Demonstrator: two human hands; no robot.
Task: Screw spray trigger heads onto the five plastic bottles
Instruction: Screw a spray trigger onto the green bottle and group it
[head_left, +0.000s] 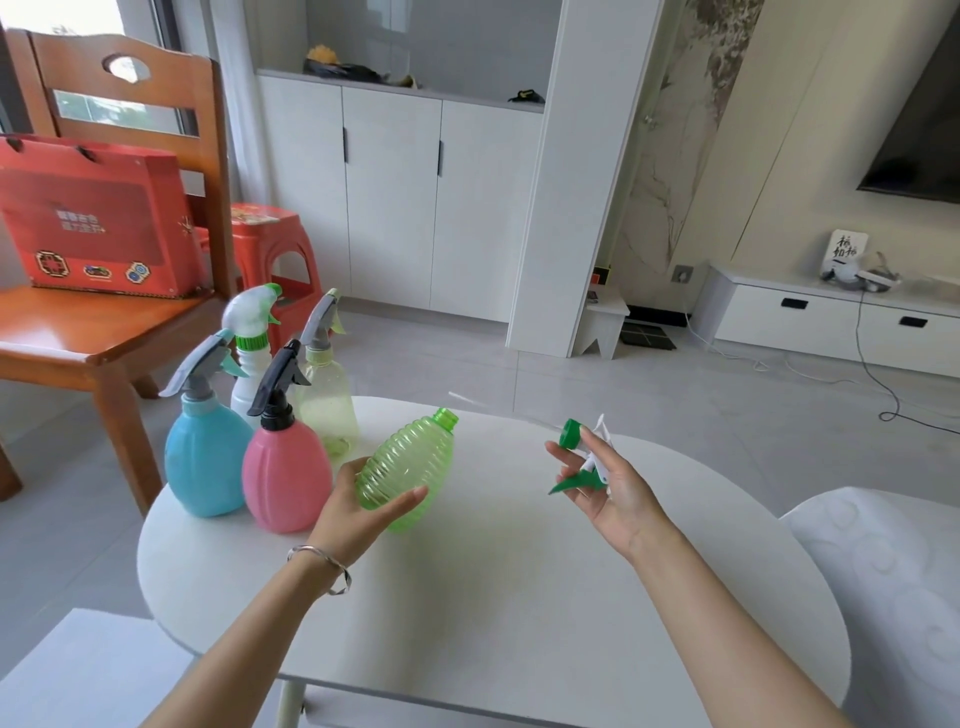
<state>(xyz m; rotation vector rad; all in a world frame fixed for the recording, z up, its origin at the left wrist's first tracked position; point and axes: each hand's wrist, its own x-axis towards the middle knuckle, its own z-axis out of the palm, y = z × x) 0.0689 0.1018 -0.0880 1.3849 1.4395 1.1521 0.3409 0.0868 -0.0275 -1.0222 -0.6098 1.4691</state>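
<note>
Left hand holding green bottle tilted, right hand gripping trigger head, four capped bottles at table's far-left edge, middle bare.

Ribbed green bottle: translucent glossy plastic, showing light through. Pink bottle, blue bottle: opaque smooth plastic. Table: matt white. Chair: varnished wood, gleaming. Bangle: shining metal.

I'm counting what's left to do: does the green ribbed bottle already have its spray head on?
No, the green ribbed bottle in the left hand has a bare neck; the right hand holds its spray head apart.
</note>
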